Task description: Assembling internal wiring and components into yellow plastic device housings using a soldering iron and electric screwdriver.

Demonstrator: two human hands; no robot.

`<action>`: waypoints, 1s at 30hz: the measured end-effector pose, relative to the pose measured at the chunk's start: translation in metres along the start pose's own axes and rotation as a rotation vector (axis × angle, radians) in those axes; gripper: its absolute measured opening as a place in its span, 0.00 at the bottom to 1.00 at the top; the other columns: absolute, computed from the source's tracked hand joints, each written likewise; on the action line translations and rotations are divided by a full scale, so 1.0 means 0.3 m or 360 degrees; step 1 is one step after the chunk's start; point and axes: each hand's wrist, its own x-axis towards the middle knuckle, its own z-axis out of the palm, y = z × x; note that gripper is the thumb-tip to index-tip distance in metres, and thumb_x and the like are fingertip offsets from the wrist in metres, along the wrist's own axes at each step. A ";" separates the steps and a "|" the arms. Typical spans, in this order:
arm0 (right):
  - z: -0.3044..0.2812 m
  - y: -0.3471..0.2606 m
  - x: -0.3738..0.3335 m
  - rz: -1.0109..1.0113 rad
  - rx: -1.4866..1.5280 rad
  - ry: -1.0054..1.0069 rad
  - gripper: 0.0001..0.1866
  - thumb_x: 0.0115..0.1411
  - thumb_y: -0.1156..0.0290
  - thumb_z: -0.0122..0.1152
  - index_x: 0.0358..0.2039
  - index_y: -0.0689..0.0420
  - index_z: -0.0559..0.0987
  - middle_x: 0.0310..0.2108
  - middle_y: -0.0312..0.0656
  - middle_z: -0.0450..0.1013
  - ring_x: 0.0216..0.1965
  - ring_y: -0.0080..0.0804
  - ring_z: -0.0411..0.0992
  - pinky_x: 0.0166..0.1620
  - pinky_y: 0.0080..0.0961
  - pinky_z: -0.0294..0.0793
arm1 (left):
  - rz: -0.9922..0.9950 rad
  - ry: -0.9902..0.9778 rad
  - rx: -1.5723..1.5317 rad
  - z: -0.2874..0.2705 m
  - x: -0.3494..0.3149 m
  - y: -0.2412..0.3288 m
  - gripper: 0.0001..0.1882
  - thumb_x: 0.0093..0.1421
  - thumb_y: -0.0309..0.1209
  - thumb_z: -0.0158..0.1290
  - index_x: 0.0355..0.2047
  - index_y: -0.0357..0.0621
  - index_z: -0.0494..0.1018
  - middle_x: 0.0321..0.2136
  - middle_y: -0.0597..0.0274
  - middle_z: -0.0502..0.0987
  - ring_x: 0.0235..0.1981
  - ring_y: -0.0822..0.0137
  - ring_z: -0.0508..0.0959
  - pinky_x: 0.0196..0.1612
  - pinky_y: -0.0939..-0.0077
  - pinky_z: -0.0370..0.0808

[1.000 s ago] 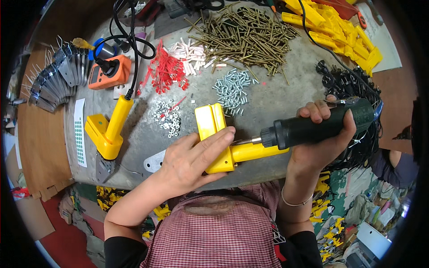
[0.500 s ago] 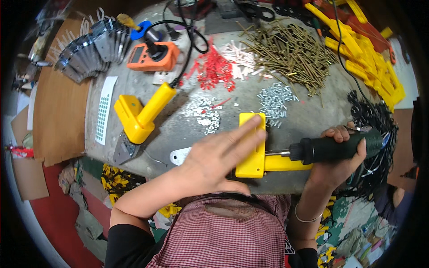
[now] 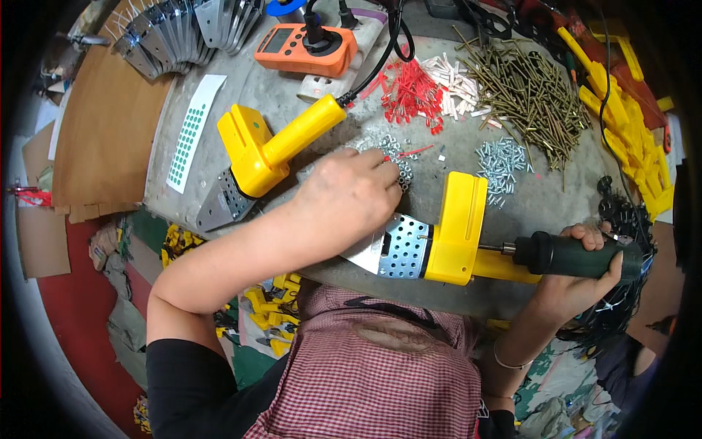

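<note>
My right hand [image 3: 578, 282] grips a dark green electric screwdriver [image 3: 578, 256] at the table's near edge, its bit pointing left into a yellow tool body [image 3: 457, 227] with a perforated metal plate [image 3: 395, 249]. My left hand [image 3: 347, 194] has its fingers down on a small pile of silver nuts [image 3: 391, 150] just behind that plate; whether it pinches one is hidden. A second yellow tool [image 3: 274, 150] with a black cable lies to the left of my left hand.
On the grey table [image 3: 504, 212] lie silver screws [image 3: 501, 164], long brass screws [image 3: 530, 84], red plastic pieces [image 3: 413, 91], white pieces [image 3: 453, 77], an orange meter [image 3: 303, 47], stacked metal plates [image 3: 186, 29] and yellow parts [image 3: 621, 124]. Black ties [image 3: 621, 212] sit at the right.
My left hand has come off the yellow tool body and moved back to the pile of nuts. My view has shifted, so the table appears lower and further right.
</note>
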 end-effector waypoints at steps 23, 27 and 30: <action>-0.028 0.036 -0.023 0.0121 0.0159 -0.0064 0.18 0.62 0.59 0.52 0.41 0.62 0.67 0.29 0.35 0.63 0.32 0.26 0.66 0.48 0.31 0.70 | -0.0590 0.0815 -0.1189 0.106 -0.069 0.191 0.08 0.41 0.19 0.62 0.23 0.39 0.76 0.23 0.58 0.76 0.24 0.61 0.74 0.28 0.72 0.69; -0.016 0.039 -0.022 0.0110 0.0203 0.0001 0.19 0.63 0.58 0.51 0.41 0.63 0.66 0.29 0.35 0.63 0.32 0.25 0.66 0.47 0.31 0.71 | -0.0571 0.0821 -0.1195 0.108 -0.068 0.187 0.08 0.41 0.19 0.63 0.24 0.38 0.76 0.23 0.57 0.76 0.24 0.61 0.75 0.28 0.72 0.70; -0.007 0.033 -0.018 0.0120 0.0189 -0.0018 0.19 0.63 0.58 0.52 0.42 0.63 0.66 0.29 0.35 0.63 0.32 0.25 0.65 0.47 0.32 0.71 | -0.0573 0.0820 -0.1155 0.106 -0.067 0.189 0.08 0.42 0.19 0.63 0.25 0.38 0.77 0.24 0.57 0.76 0.25 0.61 0.75 0.29 0.72 0.70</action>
